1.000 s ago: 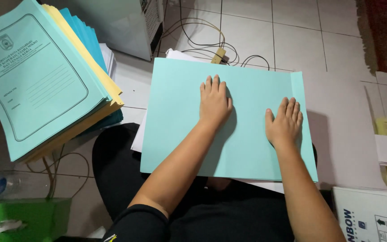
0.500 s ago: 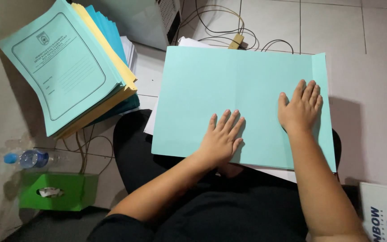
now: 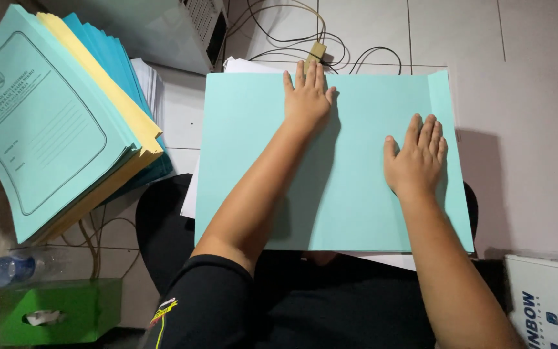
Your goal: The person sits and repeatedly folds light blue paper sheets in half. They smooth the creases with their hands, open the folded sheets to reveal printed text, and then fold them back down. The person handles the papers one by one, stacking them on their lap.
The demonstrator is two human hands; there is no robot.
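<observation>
Pale turquoise card fills the middle of the view: a large folder cover [image 3: 356, 194] lies flat across the seated person's lap, on top of white sheets [image 3: 240, 64] whose edges show at its upper left and lower right.

Going left to right: at far left a fanned stack of folders [image 3: 53, 123], turquoise on top with yellow and blue below, and under it on the floor a water bottle [image 3: 4, 270] and a green tissue box [image 3: 53, 310]. Next comes the left hand [image 3: 306, 97], pressed palm down at the cover's top edge, fingers [image 3: 301, 74] together and flat, clamped on nothing. Half a second earlier that hand lay low on the card, near the person's body; it has slid up the sheet to the far edge, which reads as a smoothing stroke along the middle of the cover.

The right hand [image 3: 416, 158] rests flat farther right, fingers slightly apart, gripping nothing. It sits lower on the card than it did half a second ago, nearer the narrow folded flap [image 3: 440, 103] along the right side. Cables [image 3: 330, 45] lie on the tiled floor beyond, and a printed white box [image 3: 550, 304] sits at lower right.

The camera has also shifted, so the stack looks closer than before.
</observation>
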